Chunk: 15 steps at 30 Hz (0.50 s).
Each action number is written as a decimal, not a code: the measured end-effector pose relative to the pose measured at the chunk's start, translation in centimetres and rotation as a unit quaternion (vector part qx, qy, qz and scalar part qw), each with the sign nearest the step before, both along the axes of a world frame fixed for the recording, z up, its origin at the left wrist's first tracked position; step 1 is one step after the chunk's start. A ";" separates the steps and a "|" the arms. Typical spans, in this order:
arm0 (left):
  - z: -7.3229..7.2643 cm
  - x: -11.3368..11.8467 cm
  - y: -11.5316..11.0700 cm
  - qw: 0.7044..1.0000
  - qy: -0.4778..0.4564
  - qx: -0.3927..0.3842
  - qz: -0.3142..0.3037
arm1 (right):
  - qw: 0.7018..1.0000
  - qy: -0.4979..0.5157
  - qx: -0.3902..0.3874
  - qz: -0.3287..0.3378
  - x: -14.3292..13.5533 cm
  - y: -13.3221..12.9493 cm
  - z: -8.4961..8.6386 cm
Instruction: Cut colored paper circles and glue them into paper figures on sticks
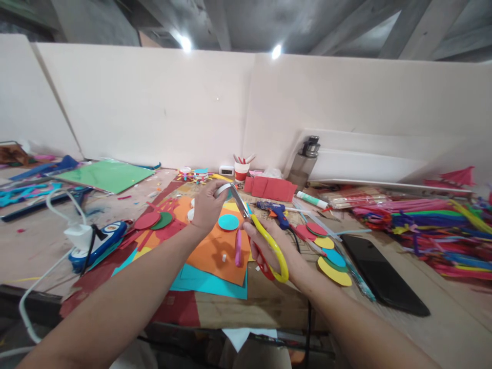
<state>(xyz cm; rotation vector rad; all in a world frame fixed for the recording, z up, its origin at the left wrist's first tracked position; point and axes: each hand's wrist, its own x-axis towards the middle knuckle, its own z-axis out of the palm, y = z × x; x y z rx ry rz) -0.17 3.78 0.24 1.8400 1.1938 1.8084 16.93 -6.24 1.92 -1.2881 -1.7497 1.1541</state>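
In the head view my right hand [267, 241] grips a pair of scissors [265, 233] with yellow and red handles, blades pointing up and to the left. My left hand [208, 205] pinches a narrow white strip [224, 188], and the blade tips are right by it. I cannot tell whether the blades touch the strip. Below both hands lie a blue paper circle [228, 222], an orange sheet [219, 256] and a purple marker-like stick [239, 248]. A small white piece [224, 258] rests on the orange sheet. Blue paper [215, 284] sticks out underneath.
A blue glue gun [280, 212] lies beyond my right hand. Paper circles [334, 270] and a black phone [384, 274] lie to the right, near colourful pipe cleaners [426, 215]. At left are a power strip [102, 246] and a green sheet [105, 175]. A dark bottle [303, 166] stands behind.
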 end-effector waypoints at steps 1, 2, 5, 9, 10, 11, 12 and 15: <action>-0.1 0.1 0.0 1.000 -0.001 -0.001 0.002 | 1.000 0.002 -0.001 0.001 0.0 0.0 0.0; -0.1 0.1 0.0 1.000 -0.003 -0.004 0.003 | 1.000 0.004 -0.003 0.002 -0.1 0.0 -0.1; -0.1 0.2 -0.1 1.000 -0.007 -0.009 0.002 | 1.000 0.003 -0.010 0.001 -0.1 0.0 -0.1; 0.2 0.2 -0.4 1.000 -0.006 -0.014 0.005 | 1.000 0.015 -0.017 0.004 0.0 0.1 -0.1; 0.2 0.2 -0.4 1.000 -0.004 -0.015 0.006 | 1.000 0.018 -0.018 0.005 0.1 0.1 -0.1; 0.2 0.2 -0.4 1.000 -0.003 -0.013 0.007 | 1.000 0.022 -0.018 0.008 0.1 0.1 -0.2; 0.2 0.2 -0.4 1.000 -0.003 -0.010 0.007 | 0.999 0.029 -0.017 0.011 0.1 0.1 -0.2; 0.1 0.1 -0.3 1.000 -0.006 -0.008 0.002 | 0.998 0.062 -0.011 0.016 0.1 0.0 -0.3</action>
